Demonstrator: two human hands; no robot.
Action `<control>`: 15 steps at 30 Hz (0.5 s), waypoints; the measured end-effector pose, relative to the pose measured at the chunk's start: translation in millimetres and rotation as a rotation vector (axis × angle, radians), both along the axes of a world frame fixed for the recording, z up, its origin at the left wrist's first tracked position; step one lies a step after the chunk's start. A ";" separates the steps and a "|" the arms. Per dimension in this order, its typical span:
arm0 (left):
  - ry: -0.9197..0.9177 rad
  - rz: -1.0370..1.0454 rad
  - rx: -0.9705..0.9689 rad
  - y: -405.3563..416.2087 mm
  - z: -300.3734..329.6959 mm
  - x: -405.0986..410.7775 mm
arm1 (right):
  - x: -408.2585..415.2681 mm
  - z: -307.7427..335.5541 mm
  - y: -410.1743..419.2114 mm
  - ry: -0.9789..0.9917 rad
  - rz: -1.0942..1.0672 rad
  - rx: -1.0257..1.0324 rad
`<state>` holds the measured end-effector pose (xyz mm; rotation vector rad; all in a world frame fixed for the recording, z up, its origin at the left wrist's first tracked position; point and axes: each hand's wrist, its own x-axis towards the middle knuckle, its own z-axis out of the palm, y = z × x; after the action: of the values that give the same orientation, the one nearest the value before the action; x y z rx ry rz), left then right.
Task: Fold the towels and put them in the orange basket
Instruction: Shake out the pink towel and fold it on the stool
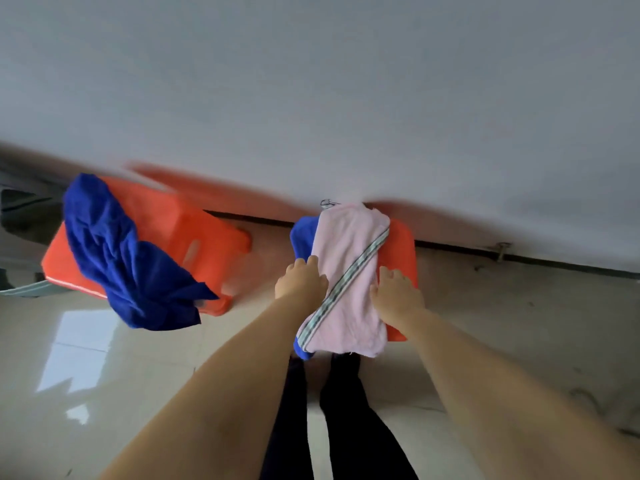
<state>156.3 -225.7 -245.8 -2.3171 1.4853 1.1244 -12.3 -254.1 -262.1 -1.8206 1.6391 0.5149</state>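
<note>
A folded pink towel (349, 271) with a striped band lies on top of an orange basket (401, 244) at centre right, with a folded blue towel (302, 233) under it showing at its left edge. My left hand (302, 278) rests on the pink towel's left edge, fingers curled over it. On the towel's right side lies my right hand (394, 292), pressing flat with fingers spread. A second orange basket (173, 223) sits to the left, with a crumpled blue towel (128, 258) draped over it and hanging off its front.
A grey wall (311, 81) runs right behind both baskets. The floor (519, 323) is pale glossy tile. My dark-trousered legs (339, 410) stand just in front of the right basket. Dark blurred objects (20, 209) sit at the far left.
</note>
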 end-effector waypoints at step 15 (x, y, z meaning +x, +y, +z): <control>0.411 0.459 0.143 -8.0 -121.5 14.8 | 23.8 -105.0 -8.3 -0.213 -0.745 0.026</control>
<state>171.1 -233.7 -367.3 -2.4958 0.9365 1.8484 11.4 -262.4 -367.1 -1.0705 1.9699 0.0073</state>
